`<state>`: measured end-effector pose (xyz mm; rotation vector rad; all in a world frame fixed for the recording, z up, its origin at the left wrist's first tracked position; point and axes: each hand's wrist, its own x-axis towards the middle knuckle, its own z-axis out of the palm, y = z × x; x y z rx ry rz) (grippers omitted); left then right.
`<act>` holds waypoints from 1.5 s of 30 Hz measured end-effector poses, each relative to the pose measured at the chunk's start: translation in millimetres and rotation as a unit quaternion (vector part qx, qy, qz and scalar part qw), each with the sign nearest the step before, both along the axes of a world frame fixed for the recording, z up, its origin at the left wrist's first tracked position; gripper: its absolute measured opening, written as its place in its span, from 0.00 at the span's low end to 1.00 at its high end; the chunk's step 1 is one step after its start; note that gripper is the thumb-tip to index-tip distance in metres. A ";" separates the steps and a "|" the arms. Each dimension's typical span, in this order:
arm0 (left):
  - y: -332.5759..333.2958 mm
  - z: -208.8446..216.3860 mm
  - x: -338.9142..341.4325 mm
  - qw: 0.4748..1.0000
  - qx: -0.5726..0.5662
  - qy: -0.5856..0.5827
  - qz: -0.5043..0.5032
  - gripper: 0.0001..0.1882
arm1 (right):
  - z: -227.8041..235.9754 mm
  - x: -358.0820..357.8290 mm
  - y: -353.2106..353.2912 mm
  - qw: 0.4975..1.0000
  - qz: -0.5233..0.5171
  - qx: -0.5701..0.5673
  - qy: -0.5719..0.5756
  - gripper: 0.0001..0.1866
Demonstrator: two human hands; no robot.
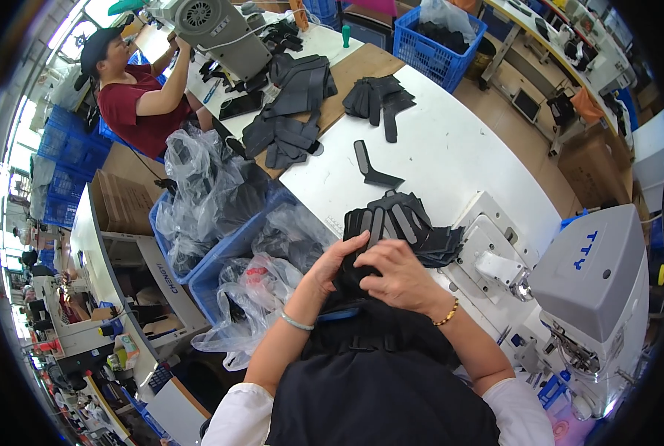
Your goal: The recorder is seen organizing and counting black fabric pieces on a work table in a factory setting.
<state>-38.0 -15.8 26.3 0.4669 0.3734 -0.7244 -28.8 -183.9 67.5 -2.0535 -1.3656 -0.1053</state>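
Note:
My left hand is closed on a dark fabric piece near the table's front edge, thumb on top. Beside it, my right hand has its fingers curled against the same piece; the fingertips are partly hidden. Just beyond both hands lies a fanned pile of black fabric pieces with grey strips, some of it tucked close to my left thumb. Farther up the white table, a single bent black piece lies apart from the pile.
A sewing machine stands at my right. More dark cut pieces lie at the far end, near a second machine. Blue crates with plastic bags are at my left. A co-worker in a red shirt sits at far left.

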 end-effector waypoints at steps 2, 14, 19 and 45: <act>-5.2 6.7 -1.1 0.998 0.033 -0.045 0.033 0.24 | -12.8 -4.5 1.6 1.000 0.008 -0.003 0.017 0.08; 36.3 -35.5 -25.2 0.969 -0.013 0.074 0.234 0.16 | -137.0 156.1 25.0 0.920 -0.348 -0.141 0.109 0.25; 50.0 -34.1 -32.4 0.971 -0.040 0.033 0.232 0.21 | -143.7 199.1 40.9 0.894 -0.294 -0.265 0.210 0.19; 41.7 -53.7 -16.6 0.981 -0.051 0.094 0.160 0.18 | -142.3 109.1 -76.4 0.851 -0.372 -0.071 0.365 0.26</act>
